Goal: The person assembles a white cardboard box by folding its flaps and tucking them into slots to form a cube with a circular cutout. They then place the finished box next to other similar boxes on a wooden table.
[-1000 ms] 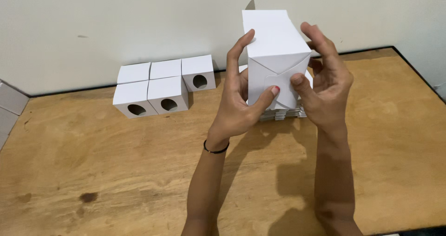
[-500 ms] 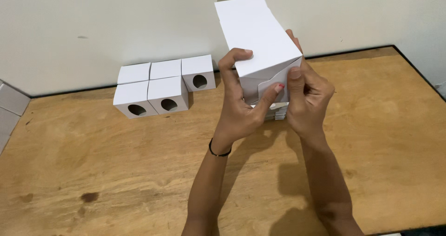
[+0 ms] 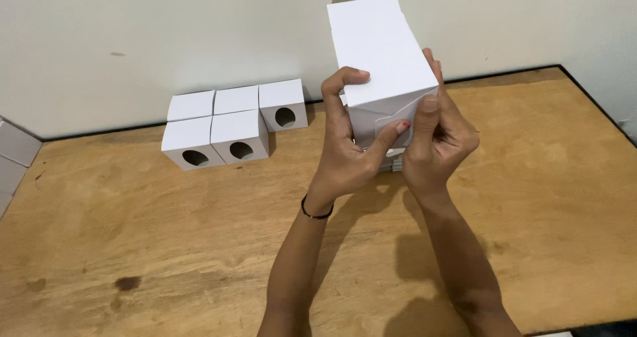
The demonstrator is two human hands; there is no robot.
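Here the left hand [image 3: 348, 158] and right hand [image 3: 438, 141] both grip a tall white cardboard box [image 3: 381, 65], held tilted above the wooden counter [image 3: 166, 244]. Just beneath lies a flat stack of white card [image 3: 393, 163]. Farther left, five small white boxes with round holes [image 3: 232, 121] stand against the wall [image 3: 166, 31].

Our forearms rise from the bottom of the frame to its centre, where our left hand [image 3: 345, 151] and right hand [image 3: 438, 141] meet, fingers [image 3: 391, 132] curled and pressed inward, thumbs upward.
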